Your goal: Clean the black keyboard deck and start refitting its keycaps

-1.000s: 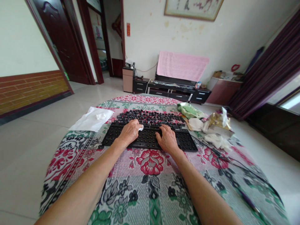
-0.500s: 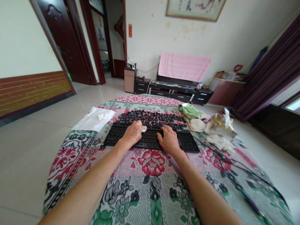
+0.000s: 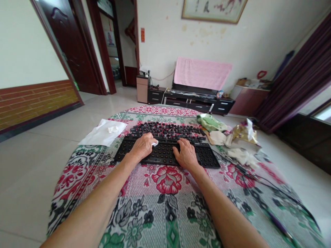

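Observation:
A black keyboard base (image 3: 207, 156) with its keys taken off lies on a floral tablecloth (image 3: 165, 203). Behind it, a heap of loose black keycaps (image 3: 168, 129) is spread on the cloth. My left hand (image 3: 141, 147) is curled round a small white wad (image 3: 154, 143) and presses it on the middle of the keyboard base. My right hand (image 3: 186, 154) rests on the base just to the right, fingers bent down onto its surface, holding nothing I can see.
A white sheet with a crumpled bit (image 3: 103, 132) lies at the table's left. A green cloth (image 3: 210, 122), crumpled tissues and wrappers (image 3: 240, 137) sit at the right. A black cable (image 3: 261, 181) runs along the right edge. A TV stand (image 3: 196, 100) stands beyond.
My left hand with the white wad has shifted a little back and forth over the middle of the keyboard base. The right hand has stayed in place.

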